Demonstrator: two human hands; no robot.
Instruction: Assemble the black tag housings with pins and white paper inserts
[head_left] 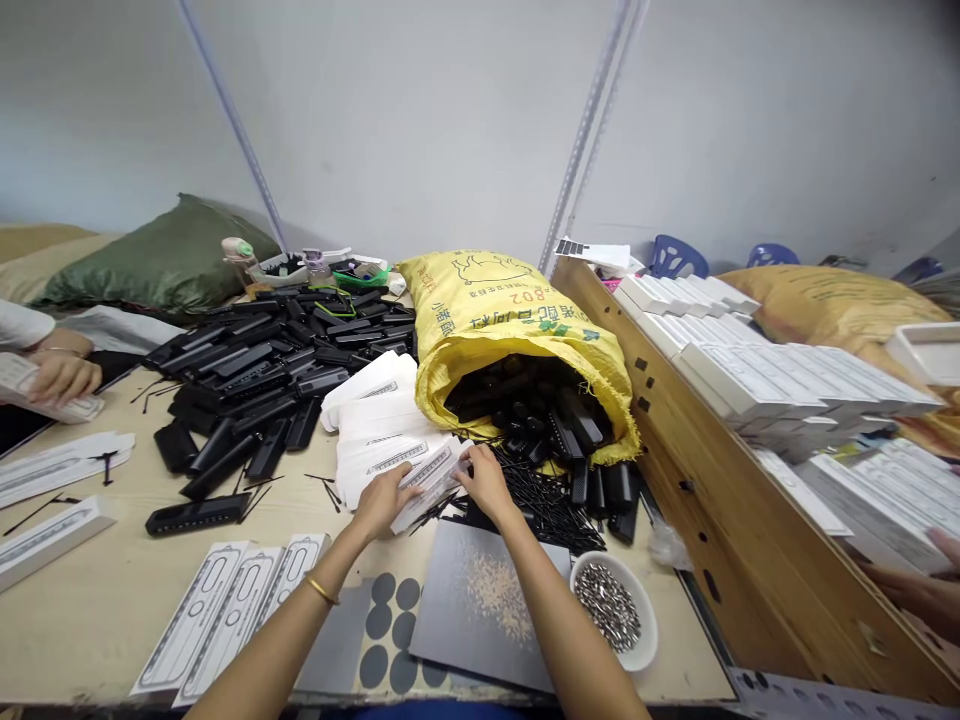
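Observation:
My left hand [381, 498] and my right hand [486, 482] are closed on one narrow white carton [433, 478] printed with a dark outline. The left grips its near left side and the right pinches its far right end; it is tilted over the table. Directly behind it lies a pile of flat white cartons [375, 418]. Thin black sticks [536, 490] lie heaped beside my right hand, in front of a yellow woven sack [517, 300] spilling black plastic parts. Below my forearms is a grey board [442, 600] with small beige bits on it.
Black elongated casings [262, 370] are heaped at the left. A white bowl [649, 640] of small metal pieces stands at the right, beside a wooden partition [697, 480]. Finished-looking white boxes [202, 610] lie front left. Another person's hand [64, 378] holds a box at far left.

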